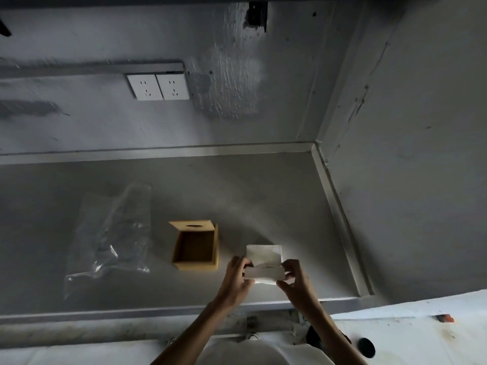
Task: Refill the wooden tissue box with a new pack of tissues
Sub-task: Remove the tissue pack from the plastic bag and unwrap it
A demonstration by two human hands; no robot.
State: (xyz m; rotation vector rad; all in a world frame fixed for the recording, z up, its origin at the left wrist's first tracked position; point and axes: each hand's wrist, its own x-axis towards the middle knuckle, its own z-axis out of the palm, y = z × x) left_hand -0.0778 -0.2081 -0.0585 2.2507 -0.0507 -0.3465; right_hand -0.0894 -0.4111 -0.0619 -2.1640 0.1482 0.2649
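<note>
An open wooden tissue box [196, 248] sits on the grey counter [263, 196], its inside dark and empty. Its lid [192, 225], with an oval slot, leans at the far side of the box. To the right of the box I hold a white pack of tissues [264, 262] just above the counter. My left hand [235, 279] grips the pack's left end. My right hand [296, 281] grips its right end. The pack's near, lower part is partly hidden by my fingers.
A crumpled clear plastic bag [110, 238] lies on the counter left of the box. Two wall sockets [158, 86] are on the back wall. A wall closes the counter on the right. A dark round object [366, 347] lies on the floor at lower right.
</note>
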